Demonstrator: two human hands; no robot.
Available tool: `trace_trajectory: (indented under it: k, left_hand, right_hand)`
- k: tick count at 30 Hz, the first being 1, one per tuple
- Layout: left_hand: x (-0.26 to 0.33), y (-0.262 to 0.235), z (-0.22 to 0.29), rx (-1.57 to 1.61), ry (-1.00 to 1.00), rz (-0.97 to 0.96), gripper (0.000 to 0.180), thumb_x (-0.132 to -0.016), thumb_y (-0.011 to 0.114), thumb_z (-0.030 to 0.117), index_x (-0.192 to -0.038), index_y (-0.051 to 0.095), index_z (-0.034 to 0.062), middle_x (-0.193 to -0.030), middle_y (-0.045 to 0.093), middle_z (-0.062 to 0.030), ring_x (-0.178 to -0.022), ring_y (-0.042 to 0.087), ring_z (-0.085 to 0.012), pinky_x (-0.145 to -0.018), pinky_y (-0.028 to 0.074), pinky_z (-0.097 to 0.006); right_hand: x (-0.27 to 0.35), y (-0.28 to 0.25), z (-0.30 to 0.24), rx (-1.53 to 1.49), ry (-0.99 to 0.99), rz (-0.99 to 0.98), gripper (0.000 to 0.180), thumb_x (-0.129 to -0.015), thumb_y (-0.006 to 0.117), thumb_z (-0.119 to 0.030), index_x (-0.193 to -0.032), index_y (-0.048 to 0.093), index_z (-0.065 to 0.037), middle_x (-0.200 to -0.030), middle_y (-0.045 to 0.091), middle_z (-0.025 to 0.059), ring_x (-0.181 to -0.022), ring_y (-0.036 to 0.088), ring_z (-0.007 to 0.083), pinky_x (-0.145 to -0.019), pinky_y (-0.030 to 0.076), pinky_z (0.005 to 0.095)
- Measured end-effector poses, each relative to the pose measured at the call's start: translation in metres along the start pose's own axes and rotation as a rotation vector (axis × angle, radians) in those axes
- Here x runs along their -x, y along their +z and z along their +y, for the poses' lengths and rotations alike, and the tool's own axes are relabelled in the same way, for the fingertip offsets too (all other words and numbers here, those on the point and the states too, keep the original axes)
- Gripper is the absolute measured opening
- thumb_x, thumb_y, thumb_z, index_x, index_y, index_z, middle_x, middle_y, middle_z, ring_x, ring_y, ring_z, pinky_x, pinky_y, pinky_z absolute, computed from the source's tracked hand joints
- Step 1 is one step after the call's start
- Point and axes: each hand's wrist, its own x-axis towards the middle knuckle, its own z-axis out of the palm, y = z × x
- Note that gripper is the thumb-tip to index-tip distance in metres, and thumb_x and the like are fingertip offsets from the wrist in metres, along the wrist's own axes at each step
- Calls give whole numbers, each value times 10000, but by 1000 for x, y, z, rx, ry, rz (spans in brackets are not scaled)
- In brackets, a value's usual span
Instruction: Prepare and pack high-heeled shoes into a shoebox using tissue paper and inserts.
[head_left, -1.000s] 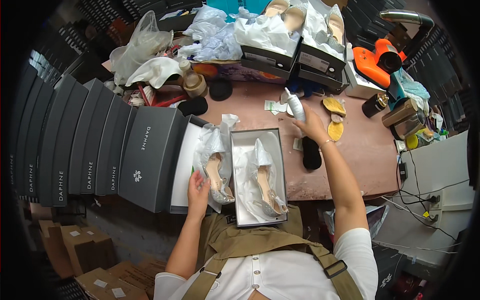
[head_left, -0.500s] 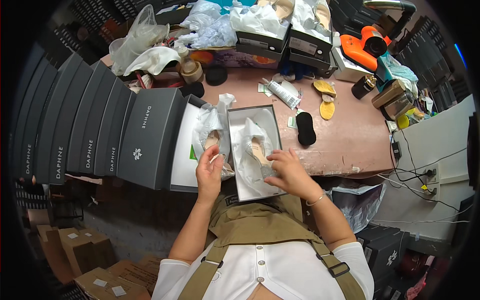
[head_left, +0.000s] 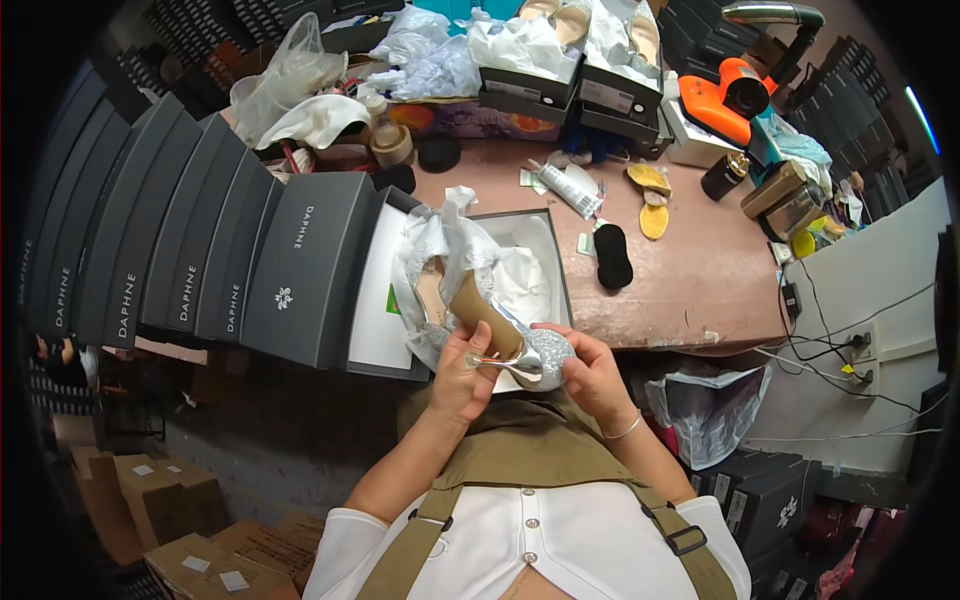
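A high-heeled shoe (head_left: 550, 358) with a silver glitter back and a tan sole is held up above the near end of an open shoebox (head_left: 562, 262). My left hand (head_left: 462, 380) closes round its slim, shiny heel. The fingers of my right hand (head_left: 598, 378) grip the glittery back from the right. White tissue paper (head_left: 520, 285) lies in the box behind the shoe. Just left, a second shoe (head_left: 430, 290) sits in thin white wrapping (head_left: 409, 262) over the white inside of a box part (head_left: 372, 325).
Grey shoeboxes (head_left: 300, 270) stand in a row at the left. On the pink table (head_left: 690, 290) are a black oval pad (head_left: 612, 257), a white tube (head_left: 568, 190) and yellow pads (head_left: 652, 200). An orange heat gun (head_left: 715, 108) rests at the back right.
The shoe has come up out of the right-hand box and been tilted. Both hands have closed on it; my left hand has moved right and nearer to me.
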Motion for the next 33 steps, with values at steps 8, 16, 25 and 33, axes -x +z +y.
trace_trajectory:
  k: [8,16,25,33]
  left_hand:
    - [2,8,7,-160,62,139,268,-929,618,183,-1149,524,64,-1047,614,-35,-944,616,-126,-821,527,-309]
    - [2,-9,7,-332,121,-32,335,-909,645,179,-1174,516,21,-1043,618,-47,-912,625,-142,-833,518,-299]
    - [-83,33,71,-1754,149,-461,326,-805,716,243,-1027,646,14,-919,661,-134,-836,640,-290,-737,505,-376]
    - [-200,-22,6,-2416,294,-595,158,-873,567,167,-912,644,35,-843,660,-201,-827,638,-388,-686,496,-474]
  right_hand:
    - [-4,-20,37,-358,220,-3,526,-872,670,-369,-1200,514,11,-1242,567,138,-1121,576,216,-963,474,388]
    - [-2,-13,31,-266,329,-196,786,-747,770,-464,-1306,386,-66,-1270,495,53,-1146,535,197,-933,481,393]
    - [9,-56,-7,-324,120,-40,824,-685,803,-285,-1349,361,-75,-1227,534,121,-1094,585,257,-851,559,447]
    - [31,-104,-7,-661,-171,-41,739,-756,728,-438,-1345,427,-109,-1073,590,136,-876,609,313,-518,483,303]
